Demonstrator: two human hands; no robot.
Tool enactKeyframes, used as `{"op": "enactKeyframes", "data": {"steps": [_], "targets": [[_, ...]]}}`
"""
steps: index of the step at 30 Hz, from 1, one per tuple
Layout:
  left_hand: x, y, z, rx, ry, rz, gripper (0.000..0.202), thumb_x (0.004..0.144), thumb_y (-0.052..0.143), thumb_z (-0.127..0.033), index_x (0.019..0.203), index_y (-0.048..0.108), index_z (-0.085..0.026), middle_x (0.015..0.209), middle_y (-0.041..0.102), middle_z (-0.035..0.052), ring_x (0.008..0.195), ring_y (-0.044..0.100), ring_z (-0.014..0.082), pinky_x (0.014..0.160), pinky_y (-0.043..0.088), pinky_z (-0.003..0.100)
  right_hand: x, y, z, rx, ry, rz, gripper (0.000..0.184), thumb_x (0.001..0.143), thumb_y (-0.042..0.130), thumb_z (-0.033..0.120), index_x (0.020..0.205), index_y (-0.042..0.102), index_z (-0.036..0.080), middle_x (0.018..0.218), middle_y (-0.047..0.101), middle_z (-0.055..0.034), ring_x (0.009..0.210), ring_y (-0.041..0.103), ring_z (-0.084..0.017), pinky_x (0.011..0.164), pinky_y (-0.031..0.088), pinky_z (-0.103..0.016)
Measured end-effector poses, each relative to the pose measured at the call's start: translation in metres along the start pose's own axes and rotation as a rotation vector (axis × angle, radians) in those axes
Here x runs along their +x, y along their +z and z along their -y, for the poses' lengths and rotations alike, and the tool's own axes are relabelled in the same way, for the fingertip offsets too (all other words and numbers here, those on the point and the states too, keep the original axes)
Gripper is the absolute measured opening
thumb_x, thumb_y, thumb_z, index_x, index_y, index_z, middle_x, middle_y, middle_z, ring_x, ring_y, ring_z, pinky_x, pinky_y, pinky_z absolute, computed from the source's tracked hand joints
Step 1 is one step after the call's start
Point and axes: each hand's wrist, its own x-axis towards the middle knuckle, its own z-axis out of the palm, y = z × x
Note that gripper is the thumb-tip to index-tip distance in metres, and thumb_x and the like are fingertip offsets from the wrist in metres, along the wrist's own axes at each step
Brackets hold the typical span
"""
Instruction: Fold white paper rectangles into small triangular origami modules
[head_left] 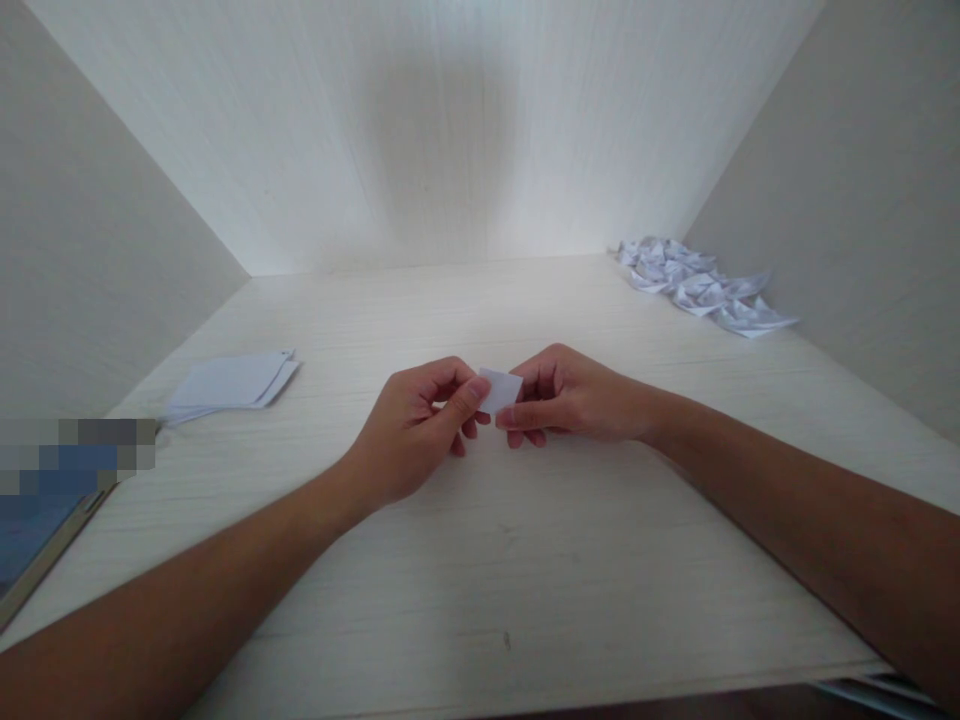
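Note:
A small white piece of paper [501, 388], apparently folded, is held up over the middle of the table. My left hand [427, 420] pinches its left side between thumb and fingers. On the right, my right hand [562, 397] grips the lower right corner, the thumb lying across the front. Fingers of both hands curl behind the paper, so its back is hidden.
White paper sheets [229, 383] lie in a loose stack at the left. Several folded paper pieces [701, 280] are heaped at the back right by the side wall. A framed, partly blurred object [56, 520] sits at the left edge. Pale walls enclose the white tabletop [420, 600].

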Motion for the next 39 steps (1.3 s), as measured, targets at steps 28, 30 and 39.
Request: {"op": "enactKeyframes", "data": {"steps": [28,30,39], "targets": [[0.008,-0.003,0.003,-0.239,-0.126,-0.204,0.026,0.077,0.080,-0.025,0.102,0.075,-0.017,0.074,0.069,-0.0016,0.062,0.065,0.0123,0.053,0.058,0.024,-0.002,-0.006,-0.002,-0.080,0.067,-0.080,0.025,0.089,0.071,0.034,0.074,0.069,0.014,0.053,0.056,0.0053,0.043,0.041,-0.005,0.043,0.028,-0.021],[0.011,-0.008,0.003,-0.179,-0.118,-0.166,0.025,0.078,0.078,-0.024,0.101,0.075,-0.016,0.082,0.073,0.0012,0.062,0.066,0.0121,0.056,0.058,0.025,-0.003,-0.010,0.000,-0.096,0.119,-0.032,0.025,0.090,0.068,0.032,0.072,0.068,0.015,0.052,0.055,0.0051,0.043,0.041,-0.006,0.043,0.028,-0.021],[0.016,-0.027,0.001,0.013,-0.115,0.342,0.027,0.077,0.079,-0.020,0.104,0.075,-0.016,0.080,0.075,0.0039,0.072,0.068,0.0156,0.063,0.053,0.025,-0.010,-0.017,0.009,-0.094,0.298,0.170,0.026,0.091,0.065,0.028,0.068,0.061,0.016,0.062,0.061,0.0019,0.044,0.046,-0.006,0.042,0.030,-0.021]]}}
